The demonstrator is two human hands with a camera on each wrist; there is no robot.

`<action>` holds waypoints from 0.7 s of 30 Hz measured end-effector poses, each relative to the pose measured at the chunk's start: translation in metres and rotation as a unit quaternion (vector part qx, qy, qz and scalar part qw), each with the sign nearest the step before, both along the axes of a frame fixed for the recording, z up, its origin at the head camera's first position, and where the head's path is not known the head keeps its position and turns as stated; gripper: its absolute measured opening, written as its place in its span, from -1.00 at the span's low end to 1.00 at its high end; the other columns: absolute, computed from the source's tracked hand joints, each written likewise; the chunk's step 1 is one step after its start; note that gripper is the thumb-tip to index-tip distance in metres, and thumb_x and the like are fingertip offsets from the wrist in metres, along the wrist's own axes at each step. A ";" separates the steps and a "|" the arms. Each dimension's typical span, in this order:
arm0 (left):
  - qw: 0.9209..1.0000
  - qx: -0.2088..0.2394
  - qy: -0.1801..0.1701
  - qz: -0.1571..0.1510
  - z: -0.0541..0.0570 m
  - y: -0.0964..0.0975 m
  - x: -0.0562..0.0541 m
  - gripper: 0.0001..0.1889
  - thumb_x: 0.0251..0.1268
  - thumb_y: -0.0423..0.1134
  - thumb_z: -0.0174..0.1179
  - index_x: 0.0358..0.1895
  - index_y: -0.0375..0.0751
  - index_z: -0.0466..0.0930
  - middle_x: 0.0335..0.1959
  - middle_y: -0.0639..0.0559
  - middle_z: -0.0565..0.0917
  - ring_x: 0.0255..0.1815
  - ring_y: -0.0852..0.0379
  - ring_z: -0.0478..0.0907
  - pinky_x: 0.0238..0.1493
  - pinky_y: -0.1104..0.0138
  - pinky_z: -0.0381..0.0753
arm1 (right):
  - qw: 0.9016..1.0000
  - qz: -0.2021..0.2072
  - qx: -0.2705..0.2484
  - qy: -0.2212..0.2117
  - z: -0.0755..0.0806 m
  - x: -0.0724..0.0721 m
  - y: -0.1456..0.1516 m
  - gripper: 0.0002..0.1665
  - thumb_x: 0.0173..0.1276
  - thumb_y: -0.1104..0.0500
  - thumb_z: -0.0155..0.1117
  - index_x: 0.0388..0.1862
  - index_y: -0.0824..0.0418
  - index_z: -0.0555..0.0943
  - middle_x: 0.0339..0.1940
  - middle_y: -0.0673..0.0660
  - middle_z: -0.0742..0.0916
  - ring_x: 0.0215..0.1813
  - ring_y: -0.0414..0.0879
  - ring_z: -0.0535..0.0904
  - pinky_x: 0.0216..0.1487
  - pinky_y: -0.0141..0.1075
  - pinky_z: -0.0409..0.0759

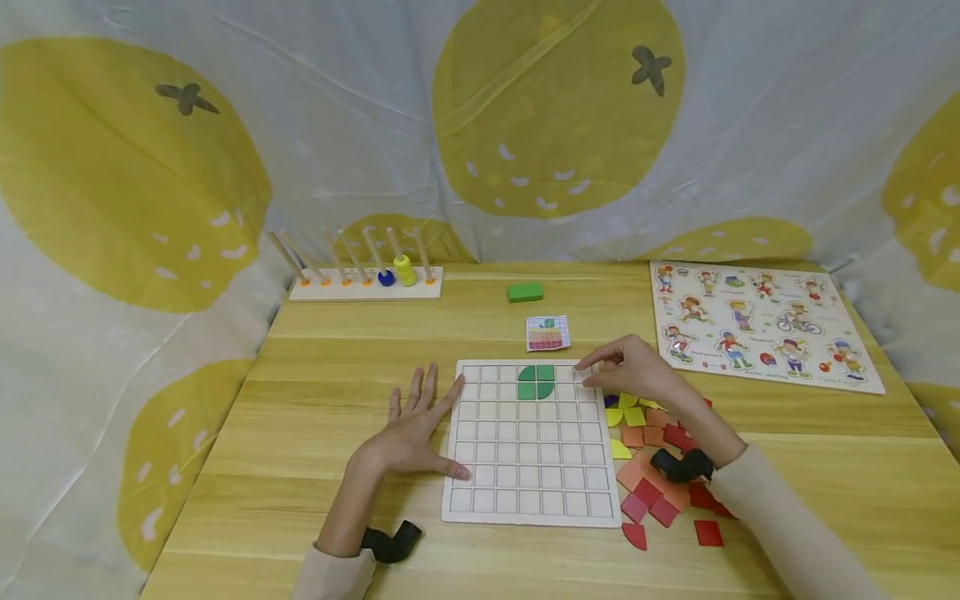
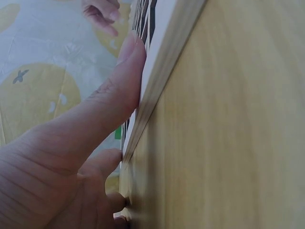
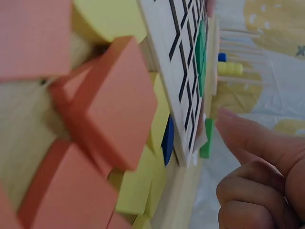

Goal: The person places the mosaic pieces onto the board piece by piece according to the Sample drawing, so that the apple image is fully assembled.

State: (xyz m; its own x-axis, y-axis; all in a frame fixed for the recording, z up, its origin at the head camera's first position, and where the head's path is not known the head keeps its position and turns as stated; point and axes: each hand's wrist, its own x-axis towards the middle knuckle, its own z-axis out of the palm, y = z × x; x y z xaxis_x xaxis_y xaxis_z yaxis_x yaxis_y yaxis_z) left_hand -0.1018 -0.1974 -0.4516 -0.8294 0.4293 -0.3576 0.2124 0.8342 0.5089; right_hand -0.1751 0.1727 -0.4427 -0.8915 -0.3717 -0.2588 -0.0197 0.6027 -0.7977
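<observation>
A white grid board [image 1: 501, 479] lies on the table. Green pieces [image 1: 527, 390] fill a few squares near its top, forming a leaf-like shape. My left hand [image 1: 408, 433] is spread along the board's left side, thumb and index finger touching its edge; the left wrist view shows the thumb [image 2: 112, 95] on the rim. Over the top right corner hovers my right hand [image 1: 633, 367], thumb and index finger apart, other fingers bent, with nothing visible between them. Beneath the right forearm lie red, orange and yellow pieces [image 1: 654, 435], seen close up in the right wrist view.
Behind the board are a small picture card [image 1: 548, 333] and a green block [image 1: 525, 292]. A peg stand [image 1: 322, 290] with blue and yellow beads stands back left. A picture puzzle board [image 1: 772, 325] lies at the right. Patterned cloth [image 1: 360, 108] hangs behind the table.
</observation>
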 end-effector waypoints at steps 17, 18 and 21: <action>1.000 0.005 0.008 -0.004 -0.005 -0.001 0.000 0.41 -0.08 0.26 0.59 0.72 0.06 -0.27 0.67 -0.31 -0.58 0.68 -0.34 -0.68 0.52 -0.43 -0.62 | 0.998 0.009 0.017 -0.055 -0.009 0.010 0.036 -0.82 0.24 0.31 0.52 -0.18 0.33 0.80 -0.71 -0.07 0.30 -0.61 -0.19 0.18 -0.55 -0.41 0.19; 1.000 0.005 0.008 -0.004 -0.005 -0.001 0.000 0.41 -0.08 0.26 0.59 0.72 0.07 -0.27 0.67 -0.31 -0.57 0.68 -0.34 -0.68 0.52 -0.43 -0.62 | 0.998 0.010 0.021 -0.056 -0.009 0.010 0.036 -0.83 0.24 0.31 0.52 -0.19 0.33 0.80 -0.71 -0.07 0.31 -0.61 -0.19 0.18 -0.55 -0.41 0.19; 1.000 0.006 0.007 -0.004 -0.004 -0.001 0.000 0.41 -0.08 0.26 0.59 0.72 0.06 -0.27 0.67 -0.31 -0.58 0.68 -0.34 -0.68 0.52 -0.43 -0.62 | 0.998 0.011 0.031 -0.056 -0.008 0.011 0.036 -0.84 0.24 0.30 0.53 -0.20 0.31 0.80 -0.70 -0.06 0.33 -0.60 -0.18 0.19 -0.55 -0.40 0.18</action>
State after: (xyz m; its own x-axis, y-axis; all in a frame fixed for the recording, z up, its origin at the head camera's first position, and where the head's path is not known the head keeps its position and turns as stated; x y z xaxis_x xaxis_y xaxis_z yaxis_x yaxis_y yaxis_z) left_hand -0.1021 -0.1985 -0.4561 -0.8314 0.4394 -0.3402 0.2259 0.8266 0.5155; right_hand -0.1644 0.2086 -0.4503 -0.8478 -0.3701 -0.3797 0.0542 0.6519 -0.7564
